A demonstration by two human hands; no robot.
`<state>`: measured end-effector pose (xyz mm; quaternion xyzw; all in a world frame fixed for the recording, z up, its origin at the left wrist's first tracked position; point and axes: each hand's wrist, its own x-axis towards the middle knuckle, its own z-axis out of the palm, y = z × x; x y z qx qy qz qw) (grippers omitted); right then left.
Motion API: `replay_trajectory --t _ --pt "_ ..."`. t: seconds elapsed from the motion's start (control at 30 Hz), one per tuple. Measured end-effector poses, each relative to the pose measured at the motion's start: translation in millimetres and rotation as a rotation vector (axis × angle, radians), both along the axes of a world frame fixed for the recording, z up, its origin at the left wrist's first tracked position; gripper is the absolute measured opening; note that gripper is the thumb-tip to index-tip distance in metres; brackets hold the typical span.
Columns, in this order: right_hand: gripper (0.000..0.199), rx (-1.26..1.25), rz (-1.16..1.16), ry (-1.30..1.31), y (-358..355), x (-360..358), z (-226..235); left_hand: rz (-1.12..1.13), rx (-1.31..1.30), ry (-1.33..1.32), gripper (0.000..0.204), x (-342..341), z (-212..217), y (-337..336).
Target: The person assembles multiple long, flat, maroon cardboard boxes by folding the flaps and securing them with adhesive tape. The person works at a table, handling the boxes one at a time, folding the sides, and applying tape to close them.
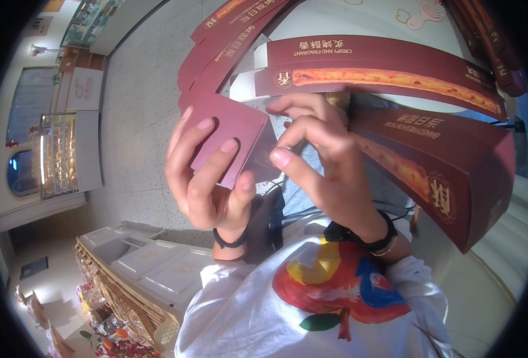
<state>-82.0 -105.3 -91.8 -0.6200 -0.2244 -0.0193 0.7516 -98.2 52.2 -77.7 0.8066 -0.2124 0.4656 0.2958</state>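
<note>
My left hand (210,173) is wrapped round a folded maroon cardboard box end (235,128), fingers across its plain pinkish outer face and thumb at the lower edge. A greyish side flap (262,156) juts from that end towards my right hand (329,155). The right hand's thumb and bent forefinger come together at the flap's edge. Beyond the right wrist, a long maroon pastry box (437,173) printed with a baked stick widens towards the right. My right hand hides whether it joins the piece in my left.
Another long maroon box (383,74) lies across a white round table (347,24). Several flat maroon cartons (216,65) overlap at the far left of it. More boxes (485,42) lie at far right. White cabinets (156,262) and a lit display case (61,152) stand left.
</note>
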Motion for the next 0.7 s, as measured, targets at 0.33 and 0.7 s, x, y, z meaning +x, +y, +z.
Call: replay_trajectory --t 0.33,0.7 --pt "0.014 0.095 0.049 0.115 4 -4 2 -0.016 -0.089 0.019 0.036 1 -4 -7" --pt "0.024 0.241 -0.013 0.204 13 0 -14 0.009 -0.116 0.056 0.036 -1 -1 -5"
